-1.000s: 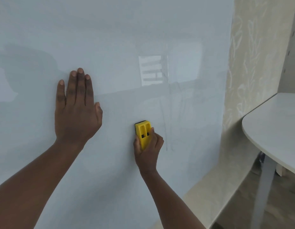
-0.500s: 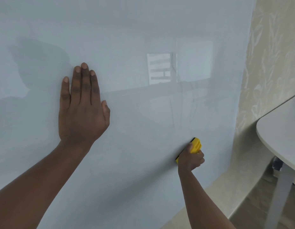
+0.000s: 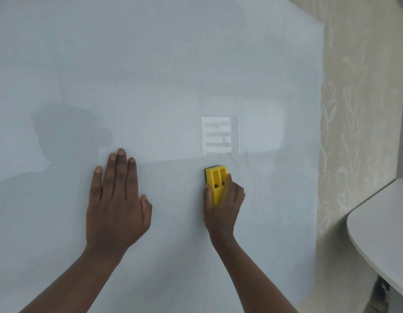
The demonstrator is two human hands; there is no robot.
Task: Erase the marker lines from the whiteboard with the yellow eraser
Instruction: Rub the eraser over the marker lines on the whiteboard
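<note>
A large glossy whiteboard (image 3: 164,71) fills most of the view. My right hand (image 3: 223,206) grips the yellow eraser (image 3: 216,181) and presses it upright against the board near the centre. Faint grey marker lines (image 3: 252,177) run down the board just right of the eraser. My left hand (image 3: 117,199) lies flat on the board, fingers together and pointing up, about a hand's width left of the eraser.
The board's right edge (image 3: 320,154) meets a beige patterned wall (image 3: 358,123). A white rounded table (image 3: 386,236) juts in at the lower right, close to my right forearm. A window reflection (image 3: 218,134) shines on the board above the eraser.
My right hand has swept the eraser from the lower right back to the left and up, turning it upright. My left hand stays flat on the board. The camera has tilted up.
</note>
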